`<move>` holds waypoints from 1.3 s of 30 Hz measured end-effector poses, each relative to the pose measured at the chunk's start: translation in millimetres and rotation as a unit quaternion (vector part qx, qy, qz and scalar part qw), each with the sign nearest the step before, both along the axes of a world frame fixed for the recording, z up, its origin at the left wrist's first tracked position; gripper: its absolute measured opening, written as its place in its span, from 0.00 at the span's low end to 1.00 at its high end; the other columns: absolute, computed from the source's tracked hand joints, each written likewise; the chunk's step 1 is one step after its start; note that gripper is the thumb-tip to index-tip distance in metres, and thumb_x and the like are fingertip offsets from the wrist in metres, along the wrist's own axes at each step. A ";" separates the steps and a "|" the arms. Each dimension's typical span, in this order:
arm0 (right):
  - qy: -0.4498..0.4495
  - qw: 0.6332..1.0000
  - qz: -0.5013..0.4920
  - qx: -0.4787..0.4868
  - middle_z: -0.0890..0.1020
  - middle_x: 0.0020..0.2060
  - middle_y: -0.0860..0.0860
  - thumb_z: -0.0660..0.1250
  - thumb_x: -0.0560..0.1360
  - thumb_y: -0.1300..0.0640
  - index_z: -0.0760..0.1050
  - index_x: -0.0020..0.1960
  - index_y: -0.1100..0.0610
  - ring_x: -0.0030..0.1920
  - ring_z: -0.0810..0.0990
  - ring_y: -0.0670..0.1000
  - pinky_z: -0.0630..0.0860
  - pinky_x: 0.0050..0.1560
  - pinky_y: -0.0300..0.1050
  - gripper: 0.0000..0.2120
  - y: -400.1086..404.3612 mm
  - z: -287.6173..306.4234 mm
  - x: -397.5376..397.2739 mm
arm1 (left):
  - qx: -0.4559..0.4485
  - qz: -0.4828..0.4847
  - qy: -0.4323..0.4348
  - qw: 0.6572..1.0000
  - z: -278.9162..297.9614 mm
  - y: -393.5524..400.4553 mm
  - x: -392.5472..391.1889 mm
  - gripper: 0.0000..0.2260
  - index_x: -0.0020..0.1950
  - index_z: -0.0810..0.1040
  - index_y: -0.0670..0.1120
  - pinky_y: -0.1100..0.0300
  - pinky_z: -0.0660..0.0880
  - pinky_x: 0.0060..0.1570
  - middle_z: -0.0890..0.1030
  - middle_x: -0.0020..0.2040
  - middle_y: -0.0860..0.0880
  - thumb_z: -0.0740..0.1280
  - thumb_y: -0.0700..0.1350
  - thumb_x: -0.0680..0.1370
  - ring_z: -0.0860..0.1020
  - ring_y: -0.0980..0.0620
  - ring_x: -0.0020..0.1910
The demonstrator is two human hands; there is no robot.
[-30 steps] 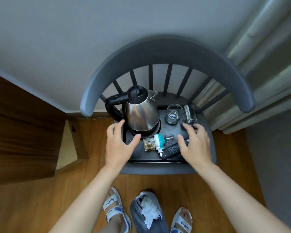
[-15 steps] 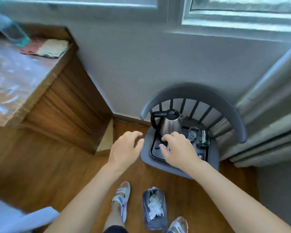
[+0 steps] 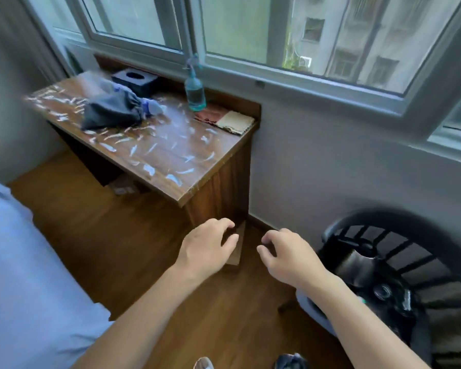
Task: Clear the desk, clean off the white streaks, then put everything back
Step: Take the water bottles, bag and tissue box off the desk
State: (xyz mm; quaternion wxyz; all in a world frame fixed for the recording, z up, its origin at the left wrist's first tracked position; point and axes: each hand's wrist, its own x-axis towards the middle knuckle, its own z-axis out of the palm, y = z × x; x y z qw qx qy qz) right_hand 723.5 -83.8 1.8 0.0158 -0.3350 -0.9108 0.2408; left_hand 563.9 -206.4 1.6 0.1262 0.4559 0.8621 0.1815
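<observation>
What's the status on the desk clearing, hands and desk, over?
Left hand and right hand empty, fingers loosely curled, above floor. Desk streaked white; dark bag, tissue box, spray bottle, cloths on it. Path unobstructed.

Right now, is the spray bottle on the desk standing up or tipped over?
Standing up. The spray bottle stands upright at the desk's back edge, nozzle on top, beside the folded cloths.

Brown wood-grain desk top (image 3: 171, 153), semi-gloss, is smeared w/ matt white streaks (image 3: 149, 169). Dark grey cloth bag (image 3: 112, 110) looks soft, crumpled. Teal spray bottle (image 3: 194, 93): clear plastic. Steel kettle (image 3: 357, 265) is seen glossy; floor (image 3: 112, 241) polished wood.
</observation>
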 end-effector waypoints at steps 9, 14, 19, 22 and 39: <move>0.029 0.999 0.038 0.004 0.82 0.45 0.46 0.65 0.81 0.46 0.82 0.53 0.51 0.45 0.80 0.47 0.77 0.43 0.38 0.11 -69.5 32.8 -177.1 | -0.042 0.017 0.006 0.999 46.4 -73.7 -162.8 0.18 0.71 0.77 0.52 0.51 0.78 0.62 0.81 0.64 0.51 0.64 0.57 0.84 0.80 0.49 0.63; 0.030 0.998 0.051 0.012 0.81 0.40 0.46 0.65 0.80 0.46 0.80 0.48 0.50 0.41 0.80 0.47 0.79 0.42 0.44 0.10 -83.8 38.9 -254.4 | -0.039 0.066 0.003 0.997 56.8 -106.4 -238.1 0.18 0.70 0.77 0.52 0.52 0.77 0.60 0.81 0.64 0.52 0.65 0.58 0.83 0.80 0.50 0.62; 0.030 0.996 0.081 0.000 0.83 0.43 0.46 0.65 0.81 0.47 0.81 0.49 0.51 0.44 0.81 0.46 0.80 0.45 0.42 0.10 -87.1 40.7 -334.8 | -0.038 0.117 -0.038 0.992 51.7 -128.5 -312.4 0.15 0.66 0.80 0.54 0.53 0.78 0.58 0.82 0.60 0.54 0.66 0.58 0.82 0.80 0.52 0.59; 0.044 0.995 0.092 -0.004 0.83 0.45 0.45 0.66 0.81 0.47 0.82 0.50 0.51 0.46 0.81 0.45 0.79 0.44 0.39 0.10 -83.3 42.9 -396.7 | -0.027 0.135 -0.046 0.989 51.6 -125.9 -365.0 0.14 0.64 0.81 0.54 0.54 0.78 0.57 0.83 0.58 0.54 0.67 0.58 0.82 0.81 0.52 0.57; 0.071 0.991 0.113 0.008 0.82 0.39 0.44 0.65 0.80 0.50 0.79 0.44 0.48 0.38 0.79 0.43 0.78 0.37 0.41 0.08 -3.6 33.4 -746.6 | -0.004 0.119 -0.040 0.992 58.5 -66.6 -713.5 0.14 0.67 0.79 0.55 0.59 0.81 0.56 0.82 0.60 0.57 0.66 0.56 0.84 0.80 0.58 0.55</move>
